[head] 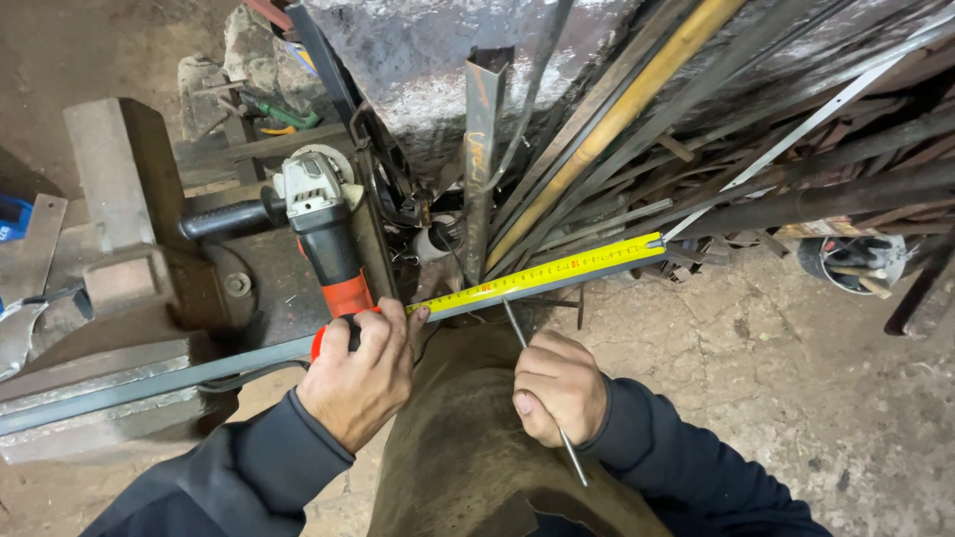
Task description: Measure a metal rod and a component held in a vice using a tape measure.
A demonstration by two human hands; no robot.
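My left hand (360,378) grips a red tape measure case and presses the yellow tape (557,270) flat along a long grey metal bar (149,383) that runs from lower left to upper right. My right hand (559,386) is closed on a thin metal rod (517,328), its tip touching the bar just below the tape. A brown leather apron (458,447) covers my lap beneath both hands.
An angle grinder (320,214) with a black side handle lies on a dark metal bench left of the bar. Heavy steel blocks (109,199) sit at the left. A heap of rods, tubes and scrap bars (716,129) leans at the back right. A bucket (860,261) stands on the concrete floor.
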